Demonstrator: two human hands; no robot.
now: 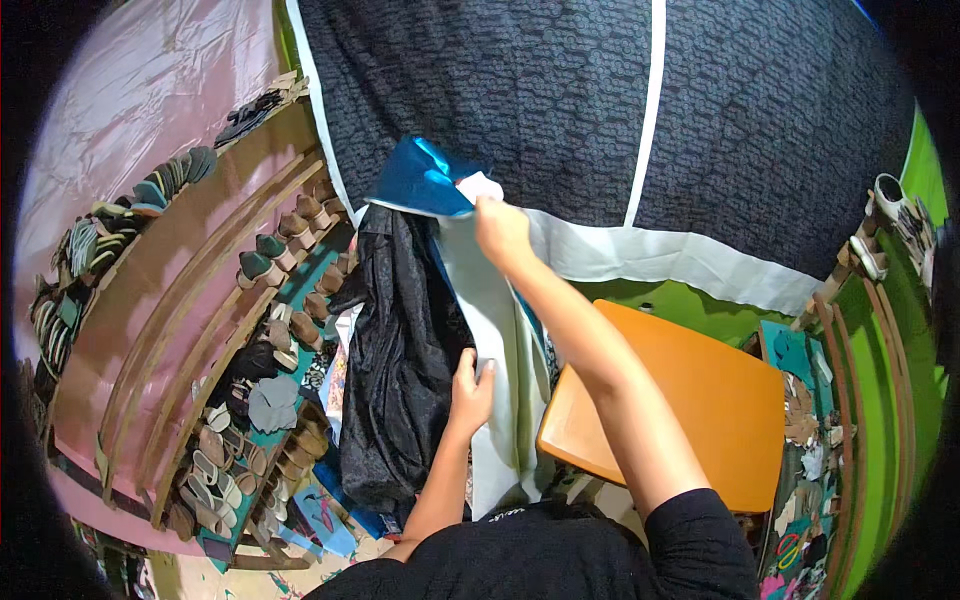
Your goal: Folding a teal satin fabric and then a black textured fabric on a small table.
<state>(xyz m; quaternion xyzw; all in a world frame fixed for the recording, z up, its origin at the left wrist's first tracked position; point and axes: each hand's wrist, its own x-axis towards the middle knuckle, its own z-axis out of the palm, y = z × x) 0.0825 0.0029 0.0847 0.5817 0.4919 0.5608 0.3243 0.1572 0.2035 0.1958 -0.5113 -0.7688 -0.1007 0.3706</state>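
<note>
A length of black patterned cloth (pixel 390 340) with a broad white border (pixel 470 270) hangs down in front of me. My right hand (pixel 500 230) is raised at its upper end, fingers closed on the white border beside a folded shiny blue piece of fabric (pixel 415 180). Lower down, my left hand (pixel 470 392) grips the edge where the black cloth meets the white border, its thumb up and its other fingers partly hidden by the cloth. Behind lies a large dark patterned cloth (pixel 480 110) with white bands, spread out and reaching past both hands.
Wooden racks (pixel 200 250) on the left hold several shoe lasts (pixel 300 225) and shoe parts (pixel 215 490). An orange stool-like top (pixel 670 400) stands under my right arm. Scissors (pixel 788 550) and scraps lie at the lower right, beside a green rack (pixel 900 380).
</note>
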